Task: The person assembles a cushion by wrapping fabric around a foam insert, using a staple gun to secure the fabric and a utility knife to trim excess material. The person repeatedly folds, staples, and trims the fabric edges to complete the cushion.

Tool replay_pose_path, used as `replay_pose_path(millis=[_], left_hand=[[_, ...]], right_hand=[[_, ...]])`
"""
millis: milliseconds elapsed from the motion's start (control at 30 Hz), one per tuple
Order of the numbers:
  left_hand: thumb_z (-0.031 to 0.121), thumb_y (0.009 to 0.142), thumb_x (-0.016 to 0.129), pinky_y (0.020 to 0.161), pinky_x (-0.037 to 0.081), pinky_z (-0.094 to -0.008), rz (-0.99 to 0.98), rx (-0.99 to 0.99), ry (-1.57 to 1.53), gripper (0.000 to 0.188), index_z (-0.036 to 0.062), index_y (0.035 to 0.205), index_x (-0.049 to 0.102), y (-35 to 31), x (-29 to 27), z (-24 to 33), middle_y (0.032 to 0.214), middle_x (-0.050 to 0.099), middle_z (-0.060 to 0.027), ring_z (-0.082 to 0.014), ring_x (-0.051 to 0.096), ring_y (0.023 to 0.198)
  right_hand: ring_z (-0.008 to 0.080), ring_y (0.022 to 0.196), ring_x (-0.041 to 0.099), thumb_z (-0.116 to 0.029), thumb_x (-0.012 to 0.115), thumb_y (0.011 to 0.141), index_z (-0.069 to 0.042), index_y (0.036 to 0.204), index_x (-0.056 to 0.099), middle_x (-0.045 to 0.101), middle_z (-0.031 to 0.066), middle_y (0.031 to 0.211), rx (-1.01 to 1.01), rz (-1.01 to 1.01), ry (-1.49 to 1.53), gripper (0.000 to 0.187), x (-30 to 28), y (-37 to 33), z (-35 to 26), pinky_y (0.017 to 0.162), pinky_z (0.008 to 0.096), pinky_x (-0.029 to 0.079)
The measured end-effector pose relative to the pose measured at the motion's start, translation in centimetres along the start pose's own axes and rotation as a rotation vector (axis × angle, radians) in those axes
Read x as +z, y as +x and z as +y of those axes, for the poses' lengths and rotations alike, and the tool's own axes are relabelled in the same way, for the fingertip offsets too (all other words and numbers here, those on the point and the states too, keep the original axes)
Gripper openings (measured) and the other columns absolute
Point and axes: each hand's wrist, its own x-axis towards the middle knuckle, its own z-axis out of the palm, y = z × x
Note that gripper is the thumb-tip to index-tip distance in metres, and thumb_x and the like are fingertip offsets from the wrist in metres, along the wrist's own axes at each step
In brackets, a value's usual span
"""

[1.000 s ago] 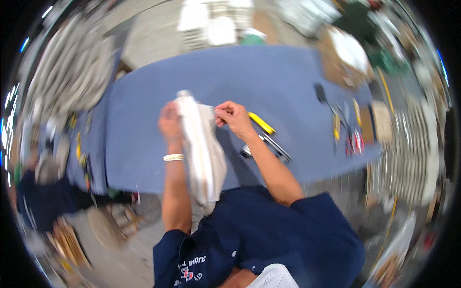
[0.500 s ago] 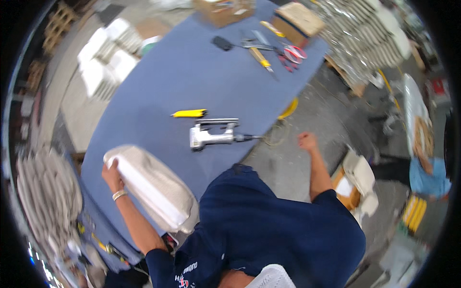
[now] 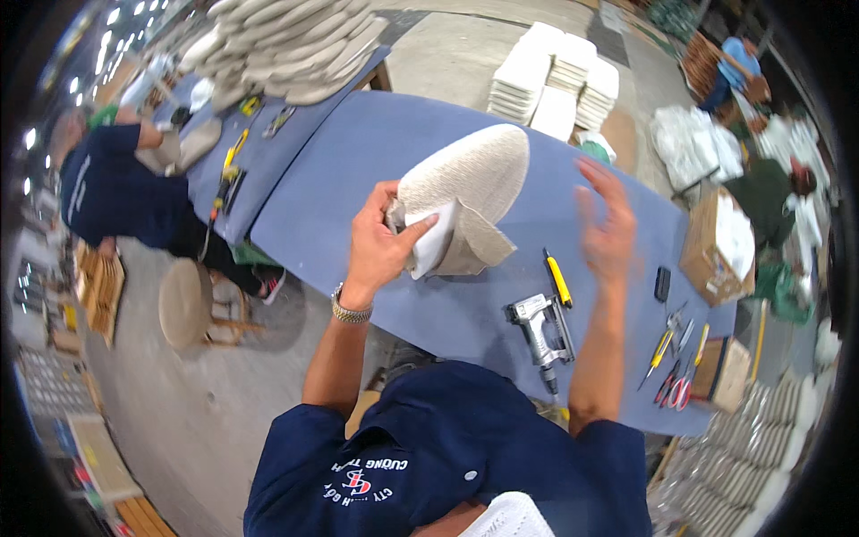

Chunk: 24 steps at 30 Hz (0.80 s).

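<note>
My left hand (image 3: 376, 242) grips a beige fabric-covered cushion (image 3: 470, 170), thumb pressed on its white inner side. Loose beige cloth hangs folded at the cushion's near end, above the table. To the right, my right hand (image 3: 608, 224) is raised over the table, empty, its fingers apart and blurred. Between my forearms lies a silver air stapler (image 3: 540, 331) with its hose fitting toward me. A yellow-handled tool (image 3: 558, 279) rests just beyond the stapler.
The blue-covered table (image 3: 331, 188) carries red-handled scissors (image 3: 677, 394), a yellow cutter (image 3: 658, 352), a black object (image 3: 662, 284) and a cardboard box (image 3: 718, 246) at right. Beige cushions (image 3: 295, 45) and white pads (image 3: 537, 80) are stacked beyond. A co-worker (image 3: 116, 188) stands left, near a round stool (image 3: 186, 304).
The view has swung left. My left hand has lifted the cushion off the table and tilted it, showing loose cloth. My right hand has come up from my side over the table, fingers opened.
</note>
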Motion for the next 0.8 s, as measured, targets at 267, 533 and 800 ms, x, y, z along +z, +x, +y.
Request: replay_pose_path(millis=[267, 533, 800], left_hand=[[0.02, 0.099, 0.072, 0.106, 0.05, -0.0373, 0.093, 0.005, -0.24, 0.057, 0.0009, 0.149, 0.052, -9.1, -3.3, -4.3, 0.127, 0.07, -0.015, -0.0217, 0.066, 0.12], [0.035, 0.105, 0.06, 0.077, 0.052, -0.033, 0.804, -1.052, -0.152, 0.036, 0.0028, 0.115, 0.072, -34.4, -12.7, -39.5, 0.094, 0.07, -0.0053, -0.0159, 0.064, 0.088], [0.033, 0.098, 0.051, 0.089, 0.052, -0.0511, 1.101, -1.342, -0.519, 0.046, -0.0056, 0.115, 0.069, -39.4, -13.9, -44.8, 0.115, 0.07, -0.0254, -0.0401, 0.066, 0.11]], right_hand=[[0.0238, 0.098, 0.067, -0.024, 0.049, 0.107, -0.008, 0.083, 0.077, 0.076, 0.0064, 0.094, -0.276, -0.184, 0.183, 0.04, 10.7, 4.4, -6.4, 0.094, 0.037, 0.044], [0.0294, 0.091, 0.068, -0.026, 0.038, 0.109, -0.003, 0.084, 0.076, 0.074, 0.0112, 0.088, -0.294, -0.064, 0.325, 0.051, 10.4, 4.6, -2.4, 0.089, 0.043, 0.05], [0.033, 0.086, 0.068, -0.038, 0.039, 0.107, 0.009, 0.087, 0.072, 0.072, 0.0218, 0.089, -0.317, -0.052, 0.325, 0.061, 10.4, 4.1, -0.5, 0.085, 0.0445, 0.051]])
